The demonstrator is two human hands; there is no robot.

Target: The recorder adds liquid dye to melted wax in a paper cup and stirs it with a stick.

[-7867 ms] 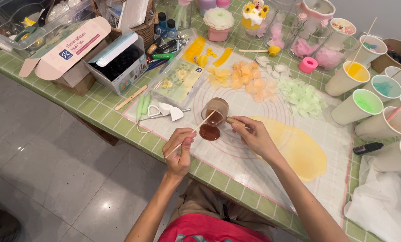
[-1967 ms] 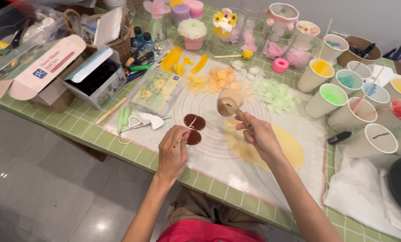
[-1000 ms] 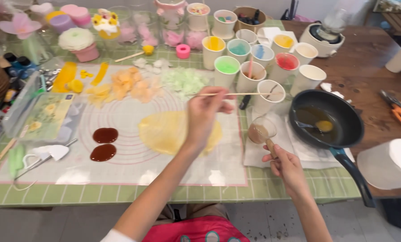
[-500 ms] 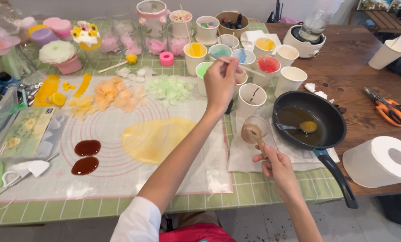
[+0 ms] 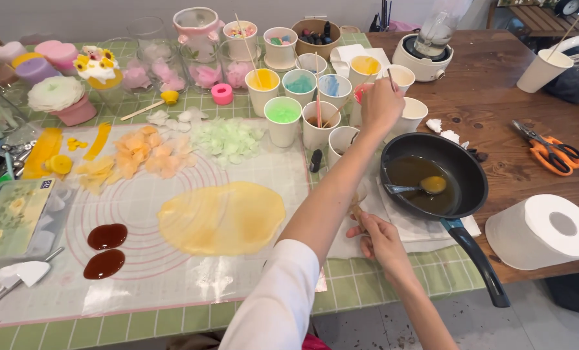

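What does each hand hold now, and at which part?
The left hand pinches a thin stick near its top. The right hand seems to hold a small cup, mostly hidden; its grip cannot be told.

White short sleeve (image 5: 283,291) on left arm; right arm bare.

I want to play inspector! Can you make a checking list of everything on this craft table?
Surface: pale mat with ring lines on green-tiled table; wooden table adjoining.
Job's things: wooden stick over red cup; small cup partly hidden.
Clutter: yellow wax sheet, two brown puddles, black pan, paper roll, orange scissors.
Grips: left hand pinches stick; right hand grips cup.
Cables: nothing seen.
Surroundings: grey floor.
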